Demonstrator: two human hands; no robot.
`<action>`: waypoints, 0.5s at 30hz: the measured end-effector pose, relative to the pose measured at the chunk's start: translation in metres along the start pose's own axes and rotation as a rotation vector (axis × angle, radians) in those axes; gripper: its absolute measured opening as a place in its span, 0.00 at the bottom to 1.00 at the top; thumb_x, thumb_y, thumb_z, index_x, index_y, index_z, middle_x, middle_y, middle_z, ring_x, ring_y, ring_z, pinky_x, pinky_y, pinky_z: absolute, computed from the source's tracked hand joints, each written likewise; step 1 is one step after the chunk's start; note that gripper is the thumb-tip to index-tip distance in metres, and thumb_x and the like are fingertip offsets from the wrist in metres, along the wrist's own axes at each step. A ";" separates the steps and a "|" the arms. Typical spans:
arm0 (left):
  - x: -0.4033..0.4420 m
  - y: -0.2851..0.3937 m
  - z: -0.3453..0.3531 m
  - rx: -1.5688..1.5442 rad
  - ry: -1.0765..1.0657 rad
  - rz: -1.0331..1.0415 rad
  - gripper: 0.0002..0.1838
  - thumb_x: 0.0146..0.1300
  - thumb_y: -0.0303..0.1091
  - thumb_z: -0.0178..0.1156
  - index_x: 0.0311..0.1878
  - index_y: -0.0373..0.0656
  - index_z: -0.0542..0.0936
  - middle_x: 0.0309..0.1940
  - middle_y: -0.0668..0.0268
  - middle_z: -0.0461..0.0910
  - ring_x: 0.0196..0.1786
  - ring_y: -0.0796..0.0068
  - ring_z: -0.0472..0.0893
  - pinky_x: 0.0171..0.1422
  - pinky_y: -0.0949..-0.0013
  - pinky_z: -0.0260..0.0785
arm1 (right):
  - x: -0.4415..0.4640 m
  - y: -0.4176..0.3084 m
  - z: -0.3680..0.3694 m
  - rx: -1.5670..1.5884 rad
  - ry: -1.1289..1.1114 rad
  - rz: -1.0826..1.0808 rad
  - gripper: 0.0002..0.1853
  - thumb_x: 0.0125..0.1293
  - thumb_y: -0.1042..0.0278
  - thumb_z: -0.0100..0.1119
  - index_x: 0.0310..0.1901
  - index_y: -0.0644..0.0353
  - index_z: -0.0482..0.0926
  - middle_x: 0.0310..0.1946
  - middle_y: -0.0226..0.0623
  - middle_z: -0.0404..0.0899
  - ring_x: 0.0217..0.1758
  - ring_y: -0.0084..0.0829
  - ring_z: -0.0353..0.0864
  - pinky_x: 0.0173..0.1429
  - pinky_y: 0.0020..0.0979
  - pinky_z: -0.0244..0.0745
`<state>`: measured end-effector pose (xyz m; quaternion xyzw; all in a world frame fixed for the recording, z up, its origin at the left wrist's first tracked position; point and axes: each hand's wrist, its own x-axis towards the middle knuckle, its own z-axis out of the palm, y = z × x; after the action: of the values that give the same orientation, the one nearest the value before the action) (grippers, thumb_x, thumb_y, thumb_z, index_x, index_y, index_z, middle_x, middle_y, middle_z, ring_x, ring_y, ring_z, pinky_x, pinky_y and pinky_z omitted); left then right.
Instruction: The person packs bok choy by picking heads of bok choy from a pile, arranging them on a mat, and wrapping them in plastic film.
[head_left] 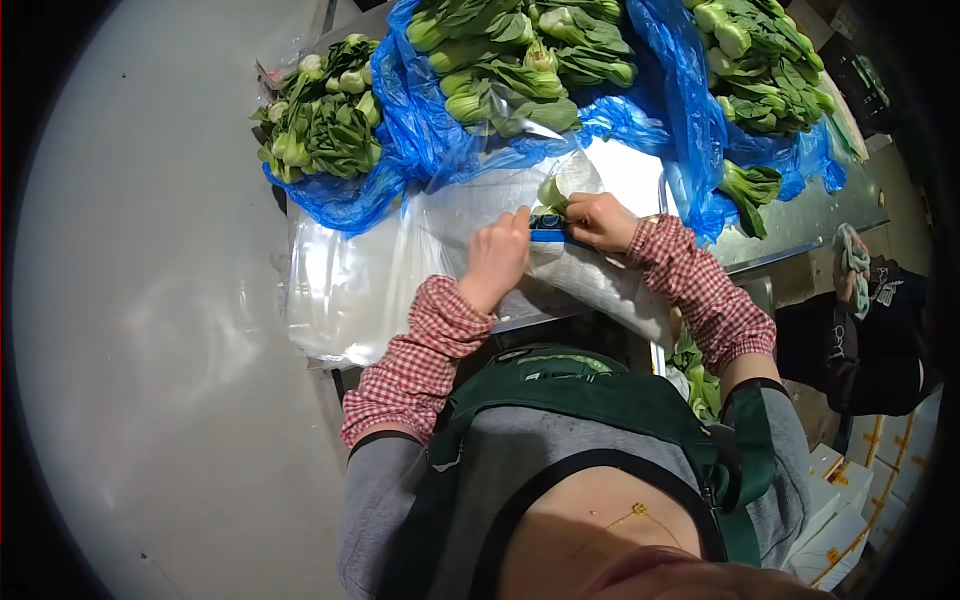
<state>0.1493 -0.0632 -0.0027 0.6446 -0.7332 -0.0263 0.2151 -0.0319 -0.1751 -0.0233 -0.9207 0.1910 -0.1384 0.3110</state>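
Observation:
My left hand (500, 255) is closed, fingertips pinching the left edge of a clear plastic bag (610, 285) with a blue and black printed band. On the other side of the band, my right hand (600, 220) grips the bag with bent fingers. A pale green bok choy (551, 196) shows at the bag's upper end, just between the hands. The bag slants down to the right over the table's front edge. How much is inside it cannot be made out.
Bok choy heaps (325, 115) lie on blue plastic sheeting (415, 130) along the back of the metal table (760, 240). Flat clear bags (345, 290) are stacked at left. White boxes (840, 510) stand at lower right, near a person in dark clothing (870, 350).

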 end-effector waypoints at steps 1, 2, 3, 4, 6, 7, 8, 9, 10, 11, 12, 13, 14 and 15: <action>0.002 0.005 0.010 -0.010 0.021 0.016 0.15 0.49 0.26 0.52 0.43 0.39 0.72 0.26 0.56 0.74 0.25 0.56 0.77 0.27 0.59 0.70 | -0.002 -0.004 0.005 -0.035 0.047 0.003 0.06 0.46 0.71 0.56 0.23 0.64 0.71 0.25 0.41 0.69 0.27 0.42 0.73 0.30 0.36 0.68; 0.006 0.011 0.022 -0.019 0.042 0.034 0.16 0.49 0.27 0.53 0.44 0.39 0.73 0.25 0.57 0.73 0.25 0.57 0.77 0.27 0.60 0.69 | -0.004 -0.008 0.012 -0.070 0.096 0.004 0.06 0.46 0.71 0.56 0.23 0.64 0.71 0.25 0.41 0.70 0.27 0.43 0.73 0.30 0.36 0.68; 0.012 0.015 0.032 -0.028 0.065 0.053 0.18 0.48 0.27 0.54 0.46 0.39 0.73 0.24 0.58 0.73 0.24 0.58 0.76 0.27 0.61 0.69 | -0.005 -0.009 0.018 -0.106 0.146 0.005 0.06 0.46 0.71 0.56 0.24 0.64 0.71 0.25 0.41 0.70 0.27 0.43 0.73 0.30 0.36 0.68; 0.014 0.020 0.043 -0.025 0.074 0.054 0.18 0.48 0.27 0.54 0.46 0.39 0.73 0.24 0.58 0.73 0.24 0.58 0.76 0.27 0.61 0.69 | -0.008 -0.007 0.028 -0.113 0.149 -0.001 0.06 0.46 0.71 0.56 0.24 0.64 0.71 0.25 0.41 0.70 0.27 0.43 0.73 0.30 0.36 0.68; 0.016 0.034 0.058 -0.092 0.165 0.131 0.21 0.47 0.24 0.53 0.48 0.36 0.72 0.22 0.61 0.71 0.23 0.64 0.75 0.25 0.65 0.67 | -0.013 -0.001 0.043 -0.025 0.399 -0.053 0.05 0.48 0.73 0.56 0.25 0.64 0.72 0.26 0.42 0.71 0.27 0.43 0.73 0.28 0.37 0.67; 0.016 0.035 0.060 -0.087 0.173 0.133 0.21 0.47 0.24 0.53 0.48 0.36 0.72 0.22 0.61 0.71 0.23 0.64 0.75 0.25 0.65 0.67 | -0.014 0.003 0.044 -0.030 0.402 -0.061 0.05 0.48 0.73 0.56 0.25 0.64 0.72 0.26 0.42 0.71 0.27 0.43 0.73 0.28 0.37 0.67; 0.014 0.035 0.061 -0.092 0.196 0.169 0.22 0.46 0.23 0.53 0.49 0.35 0.72 0.21 0.62 0.70 0.23 0.65 0.75 0.25 0.66 0.67 | -0.016 0.007 0.045 0.019 0.456 -0.021 0.04 0.48 0.73 0.56 0.25 0.64 0.72 0.25 0.42 0.71 0.26 0.43 0.73 0.28 0.37 0.67; 0.011 0.039 0.057 -0.099 0.212 0.202 0.23 0.46 0.22 0.52 0.50 0.35 0.71 0.20 0.63 0.69 0.22 0.67 0.74 0.24 0.67 0.66 | -0.018 0.008 0.046 0.073 0.507 0.023 0.04 0.48 0.74 0.56 0.25 0.64 0.73 0.25 0.42 0.71 0.26 0.43 0.73 0.27 0.37 0.66; 0.007 0.043 0.053 -0.106 0.227 0.234 0.24 0.46 0.21 0.52 0.51 0.34 0.71 0.20 0.65 0.68 0.22 0.68 0.73 0.24 0.68 0.66 | -0.022 0.007 0.049 0.130 0.557 0.069 0.03 0.48 0.75 0.56 0.25 0.64 0.73 0.24 0.43 0.71 0.25 0.42 0.73 0.26 0.37 0.66; 0.003 0.046 0.049 -0.101 0.223 0.229 0.24 0.46 0.21 0.52 0.51 0.34 0.71 0.20 0.65 0.68 0.22 0.68 0.73 0.24 0.68 0.66 | -0.027 0.005 0.051 0.137 0.555 0.067 0.03 0.48 0.75 0.56 0.25 0.64 0.73 0.24 0.43 0.71 0.25 0.42 0.73 0.26 0.37 0.66; 0.003 0.053 0.033 -0.129 0.211 0.288 0.24 0.46 0.21 0.52 0.52 0.33 0.71 0.20 0.65 0.68 0.22 0.70 0.73 0.24 0.69 0.65 | -0.030 -0.003 0.048 0.082 0.627 0.038 0.03 0.48 0.76 0.56 0.25 0.64 0.72 0.24 0.43 0.71 0.24 0.42 0.73 0.25 0.36 0.65; 0.004 0.060 0.016 -0.156 0.198 0.350 0.25 0.45 0.21 0.52 0.52 0.33 0.70 0.20 0.66 0.68 0.22 0.71 0.72 0.24 0.70 0.65 | -0.032 -0.011 0.042 0.026 0.701 0.008 0.03 0.49 0.76 0.56 0.24 0.64 0.72 0.23 0.43 0.70 0.24 0.41 0.72 0.25 0.36 0.65; 0.004 0.065 0.003 -0.182 0.182 0.415 0.25 0.45 0.21 0.52 0.53 0.32 0.70 0.20 0.66 0.68 0.22 0.73 0.72 0.25 0.71 0.64 | -0.031 -0.017 0.037 -0.029 0.780 -0.018 0.03 0.49 0.77 0.56 0.24 0.64 0.72 0.23 0.43 0.70 0.23 0.41 0.72 0.24 0.35 0.65; 0.004 0.068 -0.005 -0.175 0.181 0.421 0.25 0.45 0.21 0.52 0.53 0.32 0.70 0.20 0.66 0.68 0.22 0.73 0.72 0.25 0.71 0.64 | -0.027 -0.022 0.032 -0.027 0.788 -0.022 0.03 0.49 0.77 0.56 0.24 0.64 0.72 0.23 0.43 0.70 0.23 0.41 0.72 0.24 0.35 0.65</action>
<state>0.0868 -0.0545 0.0243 0.4561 -0.8241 0.0136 0.3356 -0.0382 -0.1305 -0.0381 -0.8029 0.2879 -0.4821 0.2002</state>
